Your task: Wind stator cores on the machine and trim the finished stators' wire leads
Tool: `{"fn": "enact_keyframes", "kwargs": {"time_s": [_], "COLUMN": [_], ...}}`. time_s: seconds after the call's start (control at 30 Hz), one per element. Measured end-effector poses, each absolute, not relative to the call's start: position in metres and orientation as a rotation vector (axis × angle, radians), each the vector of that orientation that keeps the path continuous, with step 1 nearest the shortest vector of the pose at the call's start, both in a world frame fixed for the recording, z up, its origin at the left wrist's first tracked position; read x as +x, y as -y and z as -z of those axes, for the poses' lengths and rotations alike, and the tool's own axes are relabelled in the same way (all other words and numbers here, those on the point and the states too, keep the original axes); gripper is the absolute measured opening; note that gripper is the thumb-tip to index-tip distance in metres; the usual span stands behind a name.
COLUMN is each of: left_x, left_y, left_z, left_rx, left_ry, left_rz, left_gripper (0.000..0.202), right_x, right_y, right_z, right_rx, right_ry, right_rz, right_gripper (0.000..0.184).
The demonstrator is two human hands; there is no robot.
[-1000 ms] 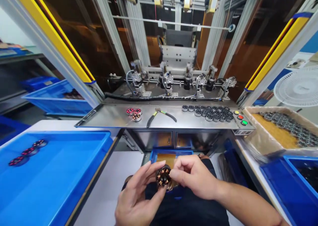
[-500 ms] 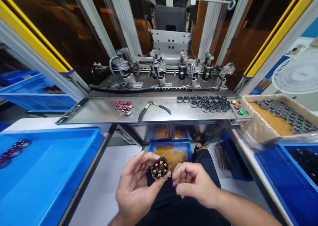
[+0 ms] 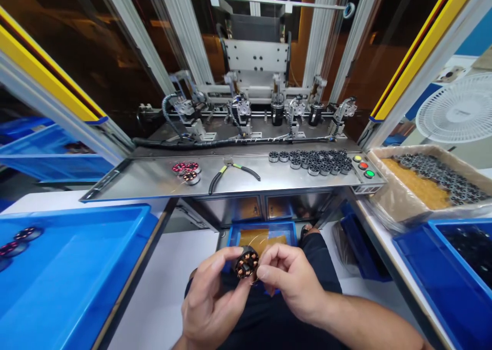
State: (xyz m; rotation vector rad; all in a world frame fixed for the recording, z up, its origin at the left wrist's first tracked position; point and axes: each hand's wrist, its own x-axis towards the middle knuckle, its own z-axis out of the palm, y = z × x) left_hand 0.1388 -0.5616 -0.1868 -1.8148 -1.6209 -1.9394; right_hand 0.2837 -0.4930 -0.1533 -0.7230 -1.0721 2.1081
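Note:
Between the thumb and fingers of my left hand [image 3: 213, 293] is a motor stator [image 3: 246, 263], a black ring with copper windings, its face tilted toward me. My right hand [image 3: 290, 281] is curled at the stator's right side, thumb and forefinger pinched together. Thin copper wire shows near those fingertips, though whether they grip it is too small to make out. Below and beyond the hands lies a blue bin [image 3: 263, 226] with amber sheet material inside.
On the metal ledge [image 3: 161, 186] lie wire cutters [image 3: 232, 173], several wound stators [image 3: 188, 171] and many black stators [image 3: 319, 160]. Coloured buttons [image 3: 363, 166] sit at its right end. A large blue tray [image 3: 77, 278] stands left; a lined box [image 3: 430, 178] and blue bin [image 3: 411, 258] stand right.
My right hand has moved in against the stator's right edge, its fingers pinching closer. The stator has turned slightly in my left hand. The whole view has shifted a little.

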Motion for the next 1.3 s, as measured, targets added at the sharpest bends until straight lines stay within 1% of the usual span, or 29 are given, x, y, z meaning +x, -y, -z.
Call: {"fn": "enact_keyframes", "kwargs": {"time_s": [0.1, 0.2, 0.37, 0.47, 0.57, 0.67, 0.73, 0.87, 0.97, 1.13, 1.2, 1.3], "left_x": [0.148, 0.156, 0.16, 0.159, 0.157, 0.153, 0.151, 0.15, 0.155, 0.161, 0.159, 0.154], "left_y": [0.557, 0.555, 0.554, 0.553, 0.554, 0.556, 0.557, 0.56, 0.561, 0.556, 0.555, 0.555], "left_z": [0.178, 0.172, 0.165, 0.161, 0.156, 0.152, 0.151, 0.154, 0.16, 0.161, 0.161, 0.164], "left_rx": [-1.77, -1.708, -1.609, -1.573, -1.548, -1.559, -1.629, -1.845, -1.888, -1.73, -1.677, -1.596], "left_ry": [1.61, 1.629, 1.666, 1.762, 1.868, 1.911, 1.913, 1.908, 1.985, 2.022, 1.985, 1.961], "left_rz": [2.035, 2.125, 2.342, 2.554, 2.76, 2.912, 2.989, 3.084, 3.127, 3.06, 3.074, 3.2], "left_gripper": [0.092, 0.091, 0.087, 0.08, 0.072, 0.067, 0.065, 0.06, 0.061, 0.076, 0.076, 0.075], "right_x": [0.284, 0.286, 0.294, 0.299, 0.305, 0.313, 0.318, 0.321, 0.315, 0.307, 0.308, 0.312], "right_y": [0.494, 0.494, 0.497, 0.501, 0.503, 0.492, 0.479, 0.457, 0.457, 0.467, 0.471, 0.476], "right_z": [0.155, 0.152, 0.149, 0.154, 0.161, 0.169, 0.17, 0.16, 0.149, 0.145, 0.149, 0.157], "right_rx": [-0.663, -0.689, -0.775, -0.752, -0.715, -0.676, -0.684, -0.682, -0.683, -0.748, -0.722, -0.697], "right_ry": [0.975, 0.883, 0.79, 0.849, 0.939, 1.118, 1.209, 1.217, 1.299, 1.354, 1.325, 1.277], "right_rz": [-2.159, -2.218, -2.428, -2.506, -2.513, -2.579, -2.519, -2.261, -2.259, -2.261, -2.282, -2.297], "right_gripper": [0.032, 0.031, 0.03, 0.03, 0.031, 0.032, 0.034, 0.04, 0.04, 0.04, 0.038, 0.037]}}
